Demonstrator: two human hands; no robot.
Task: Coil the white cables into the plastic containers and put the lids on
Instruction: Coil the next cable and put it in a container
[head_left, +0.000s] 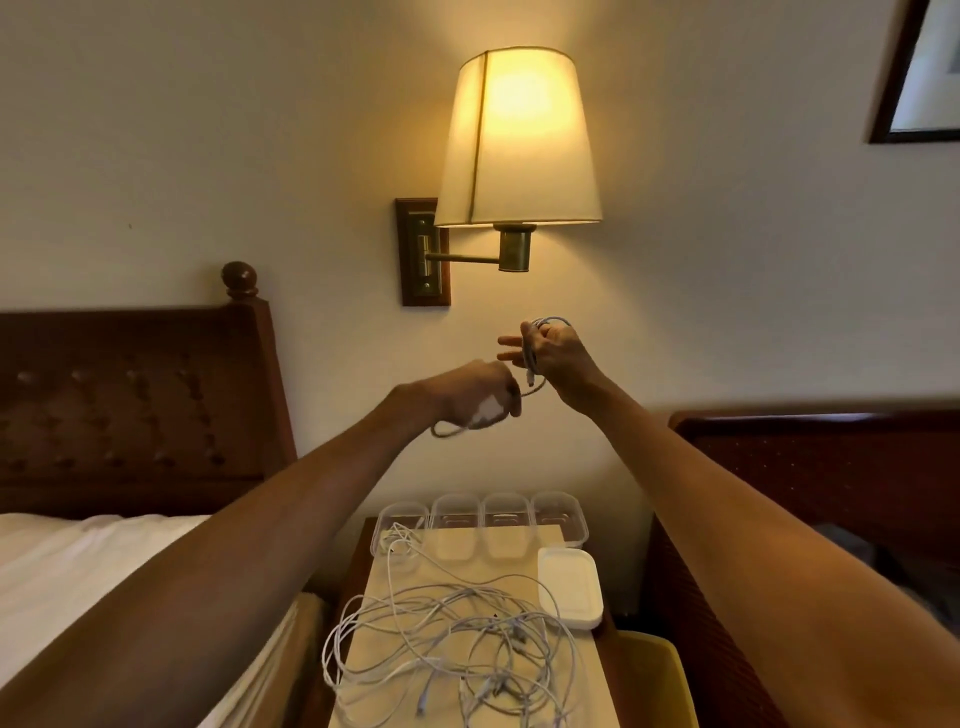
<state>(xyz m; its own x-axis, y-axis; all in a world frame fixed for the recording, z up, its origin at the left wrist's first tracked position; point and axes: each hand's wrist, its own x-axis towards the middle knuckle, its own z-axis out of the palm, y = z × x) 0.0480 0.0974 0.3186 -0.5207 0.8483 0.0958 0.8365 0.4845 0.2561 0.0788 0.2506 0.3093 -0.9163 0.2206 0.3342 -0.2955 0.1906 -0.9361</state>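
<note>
White cable (531, 358) is held up in mid-air, well above the bench (511, 569), in front of the lit wall lamp (519, 140). Several loops of it are gathered in the right hand (558, 358), whose fingers are curled round the coil, with 2 fingertips seen poking out to the left. A short stretch is drawn down to the left hand (470, 389), which is clenched round a white plug block (488, 409); a small loop hangs beneath that fist. Down on the bench, 4 clear plastic containers (457, 505) are lined up along the back edge, lids off. A stack of white lids (571, 587) is set just beside them, to the right. In front, a loose tangle of white cables (457, 639) is spread out, 1 strand reaching the leftmost container. A bed (78, 561) is seen at left.
</note>
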